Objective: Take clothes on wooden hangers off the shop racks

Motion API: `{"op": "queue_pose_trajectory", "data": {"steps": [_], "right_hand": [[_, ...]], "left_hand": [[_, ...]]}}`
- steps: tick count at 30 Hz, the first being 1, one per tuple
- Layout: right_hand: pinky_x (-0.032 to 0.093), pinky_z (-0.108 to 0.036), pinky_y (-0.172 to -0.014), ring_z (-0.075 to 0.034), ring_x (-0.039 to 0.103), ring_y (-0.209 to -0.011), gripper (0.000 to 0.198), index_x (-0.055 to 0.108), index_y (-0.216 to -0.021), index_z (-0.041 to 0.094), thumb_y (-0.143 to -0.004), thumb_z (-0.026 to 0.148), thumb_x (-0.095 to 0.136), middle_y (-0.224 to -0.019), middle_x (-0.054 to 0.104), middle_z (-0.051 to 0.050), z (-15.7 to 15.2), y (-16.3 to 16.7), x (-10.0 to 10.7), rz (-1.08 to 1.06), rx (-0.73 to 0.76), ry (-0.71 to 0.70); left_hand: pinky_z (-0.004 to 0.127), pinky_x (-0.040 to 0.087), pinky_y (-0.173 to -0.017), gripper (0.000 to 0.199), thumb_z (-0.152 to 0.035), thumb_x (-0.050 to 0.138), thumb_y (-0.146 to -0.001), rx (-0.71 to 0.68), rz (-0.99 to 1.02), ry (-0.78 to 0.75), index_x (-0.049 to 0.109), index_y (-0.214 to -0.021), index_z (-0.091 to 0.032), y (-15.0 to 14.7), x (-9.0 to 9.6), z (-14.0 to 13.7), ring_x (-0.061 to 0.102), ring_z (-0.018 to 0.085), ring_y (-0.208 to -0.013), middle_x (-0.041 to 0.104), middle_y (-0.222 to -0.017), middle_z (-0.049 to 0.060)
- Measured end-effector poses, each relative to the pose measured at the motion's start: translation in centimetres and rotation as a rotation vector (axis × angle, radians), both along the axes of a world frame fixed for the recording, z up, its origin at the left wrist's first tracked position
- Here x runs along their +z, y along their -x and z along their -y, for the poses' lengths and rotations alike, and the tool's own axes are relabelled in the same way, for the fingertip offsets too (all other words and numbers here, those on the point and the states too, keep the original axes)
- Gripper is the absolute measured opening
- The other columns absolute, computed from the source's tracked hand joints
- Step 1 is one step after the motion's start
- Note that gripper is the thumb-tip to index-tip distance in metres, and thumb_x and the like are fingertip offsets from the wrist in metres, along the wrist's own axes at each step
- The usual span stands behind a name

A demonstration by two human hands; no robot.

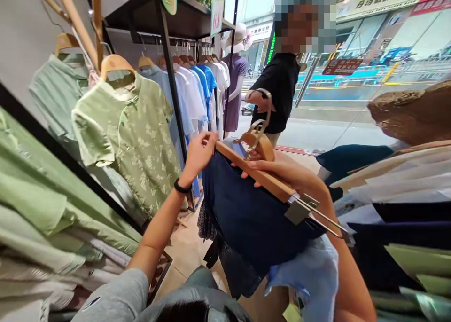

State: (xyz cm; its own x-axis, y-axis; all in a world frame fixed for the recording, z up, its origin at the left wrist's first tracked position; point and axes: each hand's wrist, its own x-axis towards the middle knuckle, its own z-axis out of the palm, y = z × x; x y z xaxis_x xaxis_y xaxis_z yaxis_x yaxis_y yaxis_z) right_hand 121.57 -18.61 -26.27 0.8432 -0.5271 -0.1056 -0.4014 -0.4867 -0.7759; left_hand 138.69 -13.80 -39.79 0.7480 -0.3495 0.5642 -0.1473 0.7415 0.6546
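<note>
Grey sleeve (116, 298) at bottom left of the head view, left forearm running up to centre. Left hand (199, 153), black wristband (182, 187) below it, fingers pinched on the near end of a wooden clip hanger (262, 176) at frame centre. Right hand (282, 169) lies along the hanger bar from behind, fingers closed around it, thumb side hidden. Navy garment (253, 218) hangs from the hanger, covering the right forearm and draping down to lower centre; a light blue garment (310, 270) sits under it. Metal clip (299, 209) on the hanger's right end.

Left: green patterned blouse (134, 138) on a hanger, more green tops, then a black rack (169, 77) of white and blue shirts. Right edge: stacked clothes, straw hat (416, 110). Upper centre: a person in a black top (278, 91) by the glass shopfront, street outside. Beige tile floor (190, 247).
</note>
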Motion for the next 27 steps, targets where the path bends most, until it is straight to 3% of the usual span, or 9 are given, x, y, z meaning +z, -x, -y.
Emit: {"op": "queue_pose_trajectory", "data": {"steps": [3,6,10,14,18,24,27], "right_hand": [[0.059,-0.024,-0.058,-0.020,0.069,-0.079,0.037,0.060,-0.108,0.009,-0.080,0.024,0.078,-0.092,0.067,-0.009,2.0,0.2,1.2,-0.074,0.045,-0.032],[0.059,-0.024,-0.053,-0.024,0.071,-0.079,0.046,0.058,-0.106,0.011,-0.071,0.027,0.082,-0.094,0.068,-0.011,4.8,-0.4,1.9,-0.130,0.101,-0.051],[0.062,-0.027,-0.054,-0.025,0.071,-0.084,0.050,0.053,-0.107,0.013,-0.072,0.034,0.082,-0.100,0.065,-0.011,9.8,-2.2,3.3,-0.209,0.156,-0.035],[0.061,-0.025,-0.052,-0.023,0.070,-0.084,0.057,0.045,-0.112,0.019,-0.073,0.038,0.082,-0.103,0.063,-0.008,14.6,-4.3,6.0,-0.279,0.160,-0.038],[0.061,-0.026,-0.051,-0.023,0.070,-0.085,0.071,0.039,-0.123,0.023,-0.071,0.042,0.083,-0.111,0.063,-0.009,19.5,-6.4,8.7,-0.312,0.168,-0.056],[0.062,-0.025,-0.052,-0.023,0.070,-0.085,0.069,0.047,-0.121,0.022,-0.068,0.041,0.085,-0.119,0.064,-0.012,26.7,-11.0,10.9,-0.342,0.195,-0.118],[0.062,-0.027,-0.051,-0.025,0.071,-0.085,0.072,0.046,-0.124,0.022,-0.067,0.038,0.086,-0.123,0.063,-0.013,30.3,-13.3,11.9,-0.376,0.242,-0.152]], "left_hand": [[0.028,0.047,-0.083,0.027,-0.041,0.052,-0.101,0.082,0.124,0.137,0.063,-0.104,-0.016,-0.3,4.7,-0.3,0.061,0.015,-0.090,0.067,-0.103,0.007],[0.024,0.047,-0.086,0.025,-0.036,0.045,-0.105,-0.046,0.196,0.186,0.059,-0.106,-0.015,-0.2,9.2,1.5,0.061,0.013,-0.094,0.064,-0.106,0.007],[0.024,0.049,-0.081,0.027,-0.034,0.045,-0.106,-0.268,0.239,0.216,0.049,-0.087,-0.015,-1.6,13.1,7.5,0.063,0.011,-0.079,0.057,-0.086,0.003],[0.029,0.051,-0.082,0.030,-0.035,0.046,-0.105,-0.469,0.266,0.180,0.043,-0.081,-0.016,-4.4,16.1,13.8,0.066,0.014,-0.075,0.055,-0.073,0.001],[0.035,0.052,-0.088,0.037,-0.049,0.049,-0.102,-0.487,0.293,0.137,0.049,-0.086,-0.016,-7.1,18.3,18.2,0.068,0.019,-0.085,0.057,-0.079,0.003],[0.031,0.053,-0.084,0.025,-0.043,0.057,-0.100,-0.325,0.394,0.011,0.058,-0.102,-0.018,-12.5,18.8,22.4,0.067,0.019,-0.087,0.059,-0.086,0.004],[0.030,0.053,-0.082,0.023,-0.040,0.063,-0.096,-0.189,0.316,-0.059,0.062,-0.104,-0.019,-15.0,19.0,24.3,0.067,0.019,-0.089,0.062,-0.089,0.003]]}}
